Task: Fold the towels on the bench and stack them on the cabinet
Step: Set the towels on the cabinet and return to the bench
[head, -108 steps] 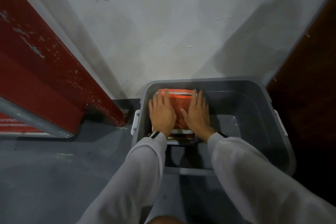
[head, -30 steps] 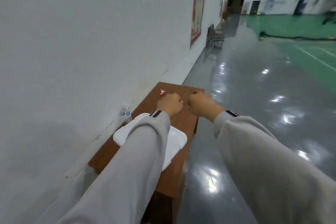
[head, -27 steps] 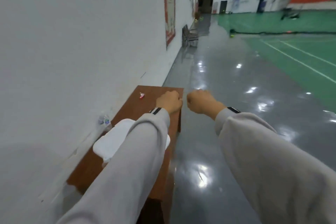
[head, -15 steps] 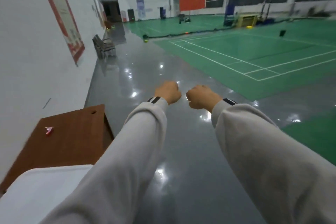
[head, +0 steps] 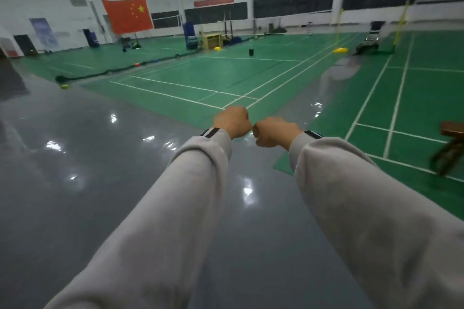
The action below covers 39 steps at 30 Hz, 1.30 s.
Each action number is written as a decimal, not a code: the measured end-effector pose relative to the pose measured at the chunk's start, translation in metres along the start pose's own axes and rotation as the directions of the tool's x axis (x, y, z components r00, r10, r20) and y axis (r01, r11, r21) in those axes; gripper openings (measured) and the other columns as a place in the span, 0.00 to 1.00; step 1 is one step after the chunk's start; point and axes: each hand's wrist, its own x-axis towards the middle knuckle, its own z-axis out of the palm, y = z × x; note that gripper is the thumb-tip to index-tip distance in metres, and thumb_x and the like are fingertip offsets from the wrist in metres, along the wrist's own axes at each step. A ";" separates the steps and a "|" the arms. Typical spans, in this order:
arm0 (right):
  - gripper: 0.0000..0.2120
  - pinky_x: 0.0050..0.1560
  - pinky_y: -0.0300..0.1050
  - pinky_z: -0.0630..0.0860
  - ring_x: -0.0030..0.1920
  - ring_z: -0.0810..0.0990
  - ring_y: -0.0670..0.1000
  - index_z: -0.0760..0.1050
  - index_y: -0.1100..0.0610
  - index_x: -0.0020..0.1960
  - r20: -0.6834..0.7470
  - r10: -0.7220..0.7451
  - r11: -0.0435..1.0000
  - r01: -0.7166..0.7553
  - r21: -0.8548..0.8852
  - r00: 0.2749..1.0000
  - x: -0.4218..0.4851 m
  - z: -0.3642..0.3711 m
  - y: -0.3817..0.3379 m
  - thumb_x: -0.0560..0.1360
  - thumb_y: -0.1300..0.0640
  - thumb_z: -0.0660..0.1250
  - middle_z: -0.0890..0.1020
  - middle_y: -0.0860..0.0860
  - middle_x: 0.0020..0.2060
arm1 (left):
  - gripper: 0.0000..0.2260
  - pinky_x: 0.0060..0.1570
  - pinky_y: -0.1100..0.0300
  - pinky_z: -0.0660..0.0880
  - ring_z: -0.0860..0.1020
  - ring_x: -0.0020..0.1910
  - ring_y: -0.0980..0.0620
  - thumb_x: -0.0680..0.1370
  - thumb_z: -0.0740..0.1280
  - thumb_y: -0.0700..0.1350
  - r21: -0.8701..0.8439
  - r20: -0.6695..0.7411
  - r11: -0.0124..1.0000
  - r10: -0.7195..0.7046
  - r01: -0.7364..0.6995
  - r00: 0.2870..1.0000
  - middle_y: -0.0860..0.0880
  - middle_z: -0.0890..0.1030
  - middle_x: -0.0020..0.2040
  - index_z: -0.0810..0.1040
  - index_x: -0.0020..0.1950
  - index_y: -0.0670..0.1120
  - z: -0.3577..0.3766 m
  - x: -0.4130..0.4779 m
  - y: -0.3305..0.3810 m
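Both arms are stretched straight out in front of the person, at about the same height, in light grey sleeves (head: 175, 208) with dark striped cuffs.

Left hand (head: 232, 121): clenched into a fist, back of the hand up, nothing in it.

Right hand (head: 275, 132): also clenched, fingers curled under, nothing in it. It sits just beside the left fist. The knuckles are very close; I cannot tell whether they touch.

Towels: none shows from this angle, so their place relative to either hand cannot be told. Neither fist has cloth in it or under it.

Surroundings: under the arms lies a glossy grey floor (head: 75, 183) with lamp reflections. Beyond the fists starts a green court (head: 226, 75) marked with white lines. A dark rolled strip (head: 113, 71) lies along the court's far left edge. A red flag (head: 128, 15) hangs on the far wall to the left. On the court, well away from the hands, stand a small black cylinder (head: 251, 52) and a low yellow object (head: 340, 50).

At the right edge, on the green surface and well apart from the right hand, is a brown wooden piece of furniture (head: 452, 138), cut off by the edge and blurred. Whether it is a bench I cannot tell.
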 end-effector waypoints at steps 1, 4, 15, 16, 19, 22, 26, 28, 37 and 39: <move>0.15 0.59 0.50 0.75 0.61 0.78 0.62 0.77 0.52 0.65 0.006 0.040 0.999 -0.040 0.008 0.999 0.008 -0.001 0.033 0.79 0.55 0.63 0.79 0.57 0.63 | 0.07 0.47 0.53 0.73 0.79 0.48 0.38 0.76 0.62 0.42 -0.009 0.002 1.000 0.029 -0.029 1.000 0.39 0.82 0.48 0.77 0.39 0.43 0.005 0.028 0.021; 0.16 0.64 0.53 0.74 0.61 0.78 0.62 0.77 0.52 0.65 -0.004 0.148 0.989 -0.148 0.022 0.989 0.030 -0.001 0.127 0.78 0.55 0.64 0.80 0.57 0.63 | 0.08 0.46 0.53 0.73 0.78 0.46 0.39 0.76 0.62 0.43 -0.036 0.001 0.992 0.121 -0.121 0.993 0.40 0.83 0.50 0.81 0.46 0.44 0.026 0.105 0.083; 0.18 0.63 0.53 0.70 0.64 0.76 0.61 0.75 0.53 0.68 0.009 0.464 0.886 -0.463 -0.027 0.886 0.087 0.032 0.423 0.79 0.58 0.62 0.79 0.57 0.64 | 0.11 0.48 0.52 0.76 0.79 0.46 0.40 0.76 0.63 0.44 -0.103 0.103 0.902 0.429 -0.420 0.897 0.43 0.83 0.51 0.84 0.51 0.45 0.161 0.347 0.303; 0.18 0.64 0.54 0.71 0.63 0.77 0.61 0.75 0.53 0.67 0.015 0.486 0.873 -0.486 -0.040 0.874 0.093 0.036 0.451 0.78 0.58 0.63 0.80 0.56 0.63 | 0.11 0.49 0.52 0.77 0.80 0.47 0.40 0.76 0.63 0.44 -0.124 0.121 0.889 0.455 -0.441 0.882 0.43 0.84 0.51 0.84 0.51 0.45 0.171 0.371 0.326; 0.19 0.61 0.55 0.73 0.62 0.77 0.61 0.76 0.51 0.67 0.061 0.556 0.830 -0.551 -0.080 0.829 0.110 0.043 0.535 0.76 0.57 0.63 0.80 0.56 0.62 | 0.12 0.54 0.52 0.79 0.81 0.51 0.40 0.77 0.64 0.46 -0.209 0.225 0.828 0.558 -0.520 0.799 0.42 0.85 0.53 0.85 0.52 0.43 0.194 0.442 0.400; 0.20 0.65 0.57 0.73 0.63 0.77 0.60 0.74 0.51 0.69 0.061 0.598 0.799 -0.587 -0.130 0.799 0.119 0.041 0.610 0.77 0.55 0.64 0.80 0.55 0.63 | 0.14 0.57 0.51 0.79 0.81 0.54 0.41 0.77 0.65 0.50 -0.239 0.276 0.763 0.647 -0.601 0.711 0.43 0.85 0.55 0.85 0.55 0.45 0.205 0.496 0.477; 0.19 0.60 0.56 0.73 0.60 0.78 0.60 0.74 0.49 0.67 0.050 0.677 0.734 -0.668 -0.125 0.734 0.125 0.049 0.711 0.76 0.54 0.65 0.80 0.54 0.61 | 0.14 0.55 0.52 0.78 0.81 0.54 0.41 0.77 0.64 0.51 -0.269 0.266 0.683 0.731 -0.680 0.629 0.42 0.84 0.56 0.84 0.54 0.45 0.236 0.549 0.570; 0.18 0.58 0.56 0.73 0.58 0.79 0.59 0.74 0.47 0.65 0.048 0.728 0.685 -0.723 -0.095 0.684 0.121 0.056 0.764 0.75 0.53 0.65 0.81 0.53 0.60 | 0.13 0.53 0.52 0.77 0.81 0.55 0.40 0.78 0.63 0.50 -0.285 0.272 0.644 0.764 -0.710 0.585 0.42 0.84 0.57 0.83 0.55 0.45 0.255 0.571 0.618; 0.19 0.64 0.58 0.76 0.61 0.79 0.60 0.73 0.47 0.68 0.127 0.821 0.562 -0.827 -0.004 0.557 0.096 0.089 1.007 0.77 0.55 0.63 0.80 0.55 0.63 | 0.15 0.53 0.49 0.81 0.82 0.49 0.42 0.75 0.63 0.56 -0.281 0.246 0.528 0.847 -0.802 0.471 0.46 0.85 0.49 0.82 0.55 0.50 0.339 0.672 0.841; 0.16 0.60 0.56 0.78 0.55 0.80 0.58 0.74 0.49 0.65 0.139 0.845 0.523 -0.852 -0.010 0.517 0.099 0.090 1.073 0.77 0.56 0.62 0.81 0.54 0.57 | 0.20 0.56 0.49 0.80 0.82 0.53 0.41 0.74 0.62 0.58 -0.272 0.246 0.514 0.854 -0.814 0.458 0.46 0.84 0.52 0.83 0.58 0.49 0.342 0.699 0.889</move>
